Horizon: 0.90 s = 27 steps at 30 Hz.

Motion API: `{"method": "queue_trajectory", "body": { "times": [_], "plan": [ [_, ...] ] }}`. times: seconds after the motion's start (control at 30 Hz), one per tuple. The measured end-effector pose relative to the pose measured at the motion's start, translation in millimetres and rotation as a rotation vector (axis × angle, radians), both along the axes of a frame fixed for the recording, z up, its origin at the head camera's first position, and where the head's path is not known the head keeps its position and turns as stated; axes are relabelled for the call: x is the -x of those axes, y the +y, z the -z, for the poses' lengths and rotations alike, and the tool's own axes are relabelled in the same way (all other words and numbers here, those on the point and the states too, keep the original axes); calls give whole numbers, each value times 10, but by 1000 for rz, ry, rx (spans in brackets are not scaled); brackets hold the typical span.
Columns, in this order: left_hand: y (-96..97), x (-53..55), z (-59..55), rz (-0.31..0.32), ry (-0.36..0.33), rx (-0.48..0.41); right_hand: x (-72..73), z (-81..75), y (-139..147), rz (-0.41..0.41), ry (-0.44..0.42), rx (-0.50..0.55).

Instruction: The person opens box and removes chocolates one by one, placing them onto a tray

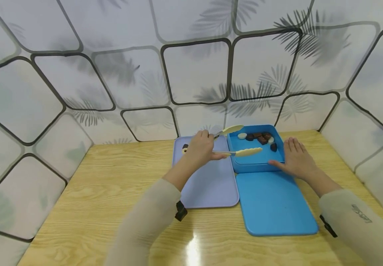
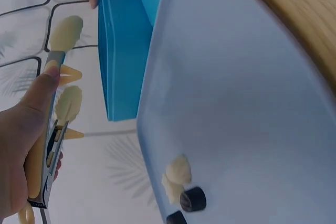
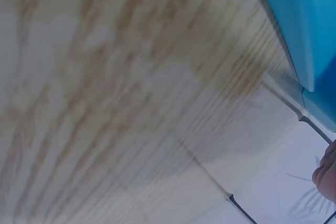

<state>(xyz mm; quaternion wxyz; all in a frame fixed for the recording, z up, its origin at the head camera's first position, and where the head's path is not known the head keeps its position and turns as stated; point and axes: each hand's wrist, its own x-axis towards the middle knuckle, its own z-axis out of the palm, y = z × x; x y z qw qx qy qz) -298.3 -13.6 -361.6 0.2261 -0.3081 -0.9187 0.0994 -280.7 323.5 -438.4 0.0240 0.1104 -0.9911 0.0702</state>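
Observation:
My left hand (image 1: 200, 148) grips a pair of metal tongs with cream tips (image 1: 248, 152), their arms spread and nothing between them. The tips reach right, over the blue box (image 1: 254, 167). Inside that box lie several dark, brown and white chocolate-like pieces (image 1: 262, 140), grouped toward the back and right. My right hand (image 1: 297, 159) rests at the box's right side with its fingers straight and its thumb along the front rim. Below the left hand, the lilac tray (image 1: 208, 188) bears a few cream pieces (image 2: 179, 170) and dark pieces (image 2: 193, 199) near one edge.
A flat blue lid (image 1: 276, 203) lies in front of the box, beside the tray. All of it is on a wooden table (image 1: 118, 184), with patterned fabric walls (image 1: 195, 74) close behind and at both sides.

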Motion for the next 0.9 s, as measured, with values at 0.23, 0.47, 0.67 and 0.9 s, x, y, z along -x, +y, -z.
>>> {"method": "queue_trajectory", "body": {
  "times": [0.23,0.47,0.67,0.9],
  "plan": [
    [343,101,-6,-86,-173,96,-3,20,10,-6,18,-21],
    [625,165,72,-169,-246,116,7,26,-13,-6,13,-17],
    [824,151,131,-216,-319,98,-1,20,-54,-4,4,-4],
    [1001,169,177,-212,-325,112,9,26,-25,2,15,11]
  ]
}}
